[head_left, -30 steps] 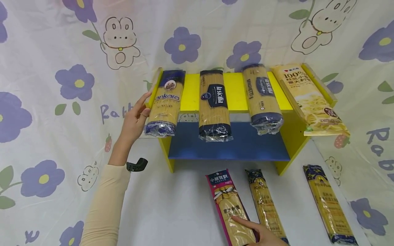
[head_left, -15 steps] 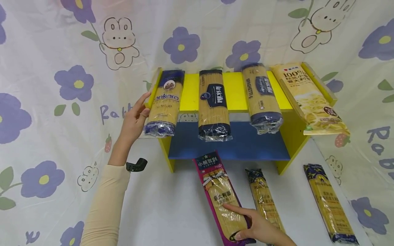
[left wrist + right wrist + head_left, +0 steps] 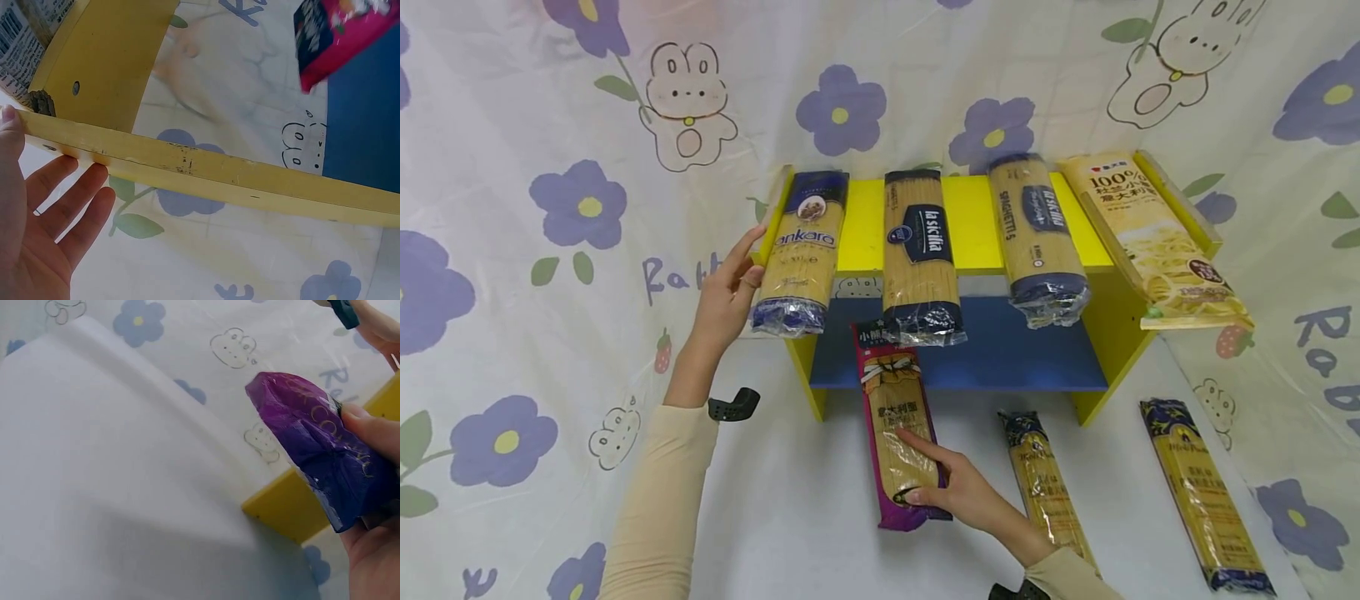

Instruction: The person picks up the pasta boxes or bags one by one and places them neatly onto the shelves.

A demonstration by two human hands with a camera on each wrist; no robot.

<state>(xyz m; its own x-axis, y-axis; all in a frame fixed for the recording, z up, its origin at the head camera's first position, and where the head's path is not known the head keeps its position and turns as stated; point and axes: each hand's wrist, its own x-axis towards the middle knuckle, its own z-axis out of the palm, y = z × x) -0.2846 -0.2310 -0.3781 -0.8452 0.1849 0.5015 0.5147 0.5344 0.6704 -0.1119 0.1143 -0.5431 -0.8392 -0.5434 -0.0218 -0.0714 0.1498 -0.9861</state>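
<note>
My right hand [image 3: 958, 492] grips the lower end of a pink-and-purple pack of spaghetti [image 3: 898, 417], thumb on top and index finger stretched along its front. The pack's upper end overlaps the blue lower shelf [image 3: 1000, 350] and is partly hidden by a dark-labelled La Sicilia spaghetti pack [image 3: 921, 250]. In the right wrist view, the shiny purple end of the spaghetti pack [image 3: 312, 437] sticks out past the thumb. My left hand [image 3: 722, 300] touches the left side of the yellow rack [image 3: 868, 225], its fairly straight fingers [image 3: 75, 203] against the outer face of the board.
On the top shelf lie an Ankara spaghetti pack [image 3: 805, 250], another La Sicilia pack [image 3: 1037, 237] and a cream pasta pack [image 3: 1153, 237], their ends overhanging the front. Two more pasta packs, one nearer [image 3: 1048, 492] and one farther right [image 3: 1206, 496], lie on the white table [image 3: 790, 517].
My right hand has carried the pink-and-purple spaghetti pack up and leftward from beside the pasta pack on the table to the blue shelf's front. My left hand has stayed at the rack.
</note>
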